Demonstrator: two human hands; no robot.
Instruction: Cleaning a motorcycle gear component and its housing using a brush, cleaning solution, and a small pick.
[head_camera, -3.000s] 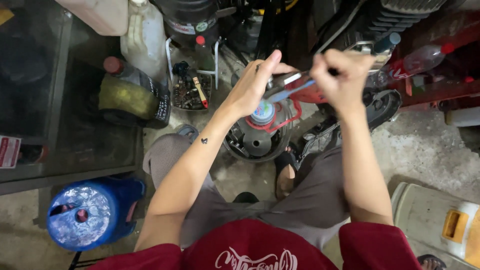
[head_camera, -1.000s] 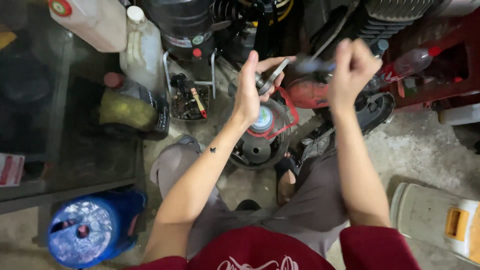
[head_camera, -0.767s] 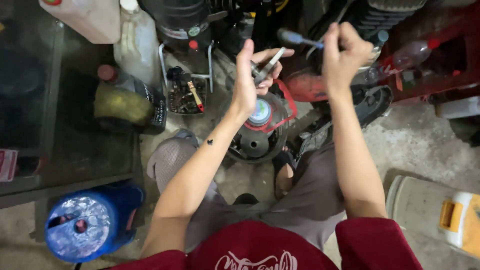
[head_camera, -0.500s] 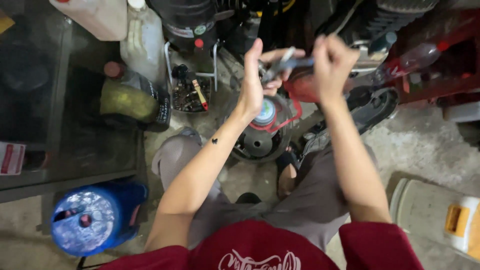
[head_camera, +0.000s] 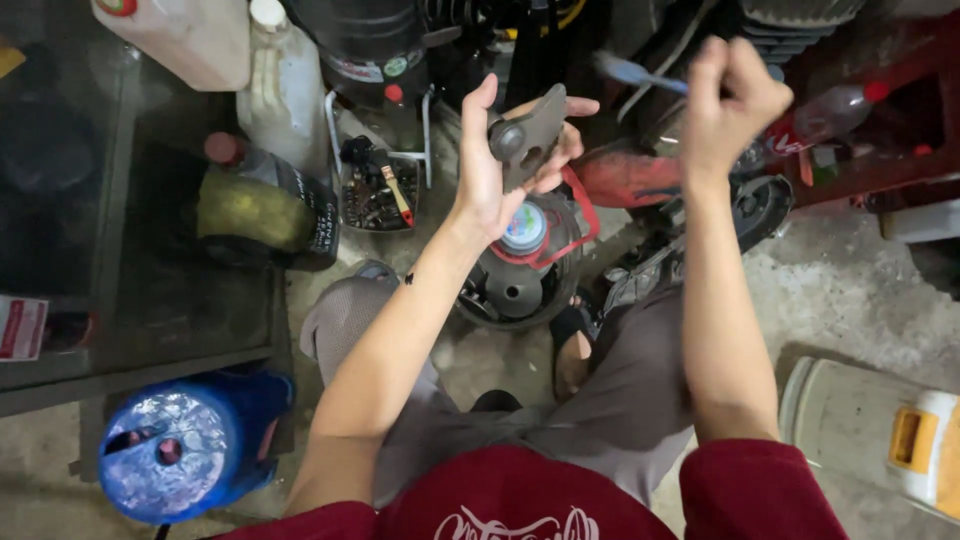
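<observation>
Near me, blue jug (head_camera: 185, 450) on the floor. My left hand (head_camera: 500, 165) grips a grey metal part (head_camera: 530, 135), raised to face height, presumably so the brush can reach it. My right hand (head_camera: 730, 100) is clenched on 1 blue brush (head_camera: 635, 72), just beside the part. Behind, parts tray (head_camera: 375, 190).

shirt: dark red, short sleeves | trousers: grey | forearms: bare

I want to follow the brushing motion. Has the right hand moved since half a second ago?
Yes. The right hand with the blue brush has drawn away to the right of the grey metal part in the left hand, judged against the red bottle.
</observation>
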